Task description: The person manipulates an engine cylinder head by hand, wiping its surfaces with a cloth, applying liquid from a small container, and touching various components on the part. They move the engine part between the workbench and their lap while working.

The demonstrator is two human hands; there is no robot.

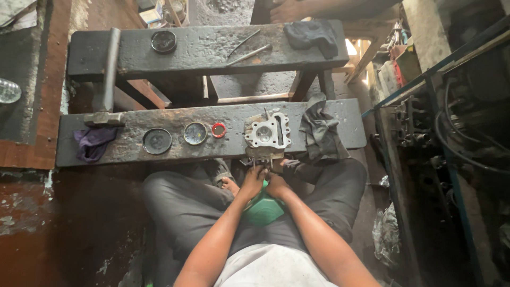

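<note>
Plainly, seen from just behind the seated person:
Work piece: a pale metal cylinder head [267, 133] sits on the near dark bench [133, 154], at its front edge, valve pockets facing up.
Left hand [253, 180]: curled at the underside of the casting where it overhangs the bench edge; whether the fingers pinch a small part there I cannot tell.
Right hand [276, 183]: tucked just beside the other, fingers bent in below the same edge; its grip is hidden too.
Lap: a green container [264, 209] rests between the knees, right under both hands.
Doing it well: I would judge that the casting wants keeping flat and steady, with both hands close and over the green container so any dropped piece lands there.
Nearby: a grey rag [319, 133] touches the casting's right; round tins [158, 141] lie to its left.
Far bench: another person's hand [287, 10] rests there.
</note>
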